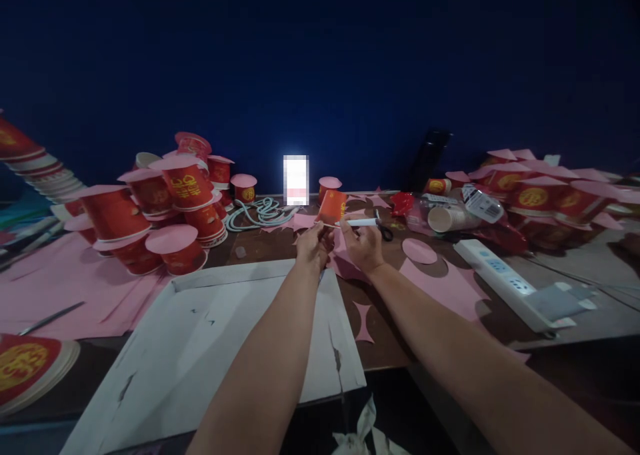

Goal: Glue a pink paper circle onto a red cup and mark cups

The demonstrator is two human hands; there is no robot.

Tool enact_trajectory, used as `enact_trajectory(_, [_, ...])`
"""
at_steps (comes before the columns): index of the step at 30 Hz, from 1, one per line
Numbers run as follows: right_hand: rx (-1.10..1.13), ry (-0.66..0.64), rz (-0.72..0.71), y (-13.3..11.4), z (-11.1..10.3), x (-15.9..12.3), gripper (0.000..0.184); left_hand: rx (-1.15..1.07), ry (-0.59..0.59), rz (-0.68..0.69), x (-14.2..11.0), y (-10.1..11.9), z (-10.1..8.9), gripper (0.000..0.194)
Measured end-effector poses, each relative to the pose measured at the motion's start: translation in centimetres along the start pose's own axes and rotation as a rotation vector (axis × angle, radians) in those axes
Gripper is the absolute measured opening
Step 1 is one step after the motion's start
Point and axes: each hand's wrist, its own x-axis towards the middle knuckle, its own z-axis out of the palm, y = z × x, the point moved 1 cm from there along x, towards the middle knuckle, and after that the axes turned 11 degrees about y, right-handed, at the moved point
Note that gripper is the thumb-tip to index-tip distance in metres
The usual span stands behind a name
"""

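Observation:
My left hand is closed around a red paper cup with yellow lettering, which is tilted over on its side. My right hand grips a white pen-shaped tube lying level, its tip close to the cup's rim; whether they touch I cannot tell. Just beyond the right fingers are scissors with black handles. Pink paper lies under both hands. Behind the held cup stands another red cup topped with a pink paper disc.
Red cups with pink discs are piled at left and right. A white shallow box lies in front, pink sheets beside it. A power strip, a pale coiled cable and a bright lit screen are also around.

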Motion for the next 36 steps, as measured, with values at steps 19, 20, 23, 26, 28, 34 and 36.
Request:
enact_trajectory(19, [-0.021,0.047,-0.016,0.24,-0.34,0.69,0.016,-0.025,-0.011,0.023,0.57,-0.26,-0.11,0.013])
enact_trajectory(20, [-0.020,0.048,-0.008,0.24,-0.32,0.66,0.016,-0.027,-0.013,0.023,0.60,-0.26,-0.13,0.013])
enact_trajectory(23, [0.000,0.049,0.023,0.16,-0.29,0.50,0.015,-0.045,-0.013,0.026,0.65,-0.25,-0.17,0.012])
enact_trajectory(26, [0.022,0.018,0.049,-0.07,-0.29,0.31,0.015,-0.062,-0.001,0.027,0.56,-0.26,-0.16,0.010])
enact_trajectory(28, [0.029,-0.012,0.072,-0.23,-0.31,0.23,0.017,-0.055,0.010,0.020,0.39,-0.26,-0.11,0.011])
enact_trajectory(34, [-0.016,-0.007,0.055,-0.48,-0.34,0.18,0.020,-0.017,0.032,0.016,-0.03,-0.08,0.09,0.014])
enact_trajectory(36, [-0.038,0.008,0.031,-0.43,-0.29,0.16,0.019,-0.002,0.025,0.006,-0.07,-0.03,0.12,0.014])
